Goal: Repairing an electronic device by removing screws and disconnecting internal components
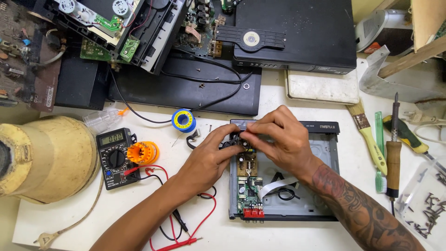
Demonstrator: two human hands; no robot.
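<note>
An opened grey metal chassis (320, 153) of a small player lies on the white table. Inside its left side sit a brown power board (246, 164) and a green circuit board (249, 190) with red sockets at the near edge. My left hand (211, 155) and my right hand (278, 137) meet over the far end of the brown board, fingers pinched on a small black part there. What exactly the fingertips hold is hidden. A white flat ribbon cable (276, 186) runs from the green board.
A black multimeter (114, 155) with red and black leads (186, 227) lies left, beside an orange spool (143, 152) and a blue solder reel (184, 120). A soldering iron (394, 153), brush (369, 135), screwdriver and a bag of screws (427, 204) lie right. Dismantled players fill the far side.
</note>
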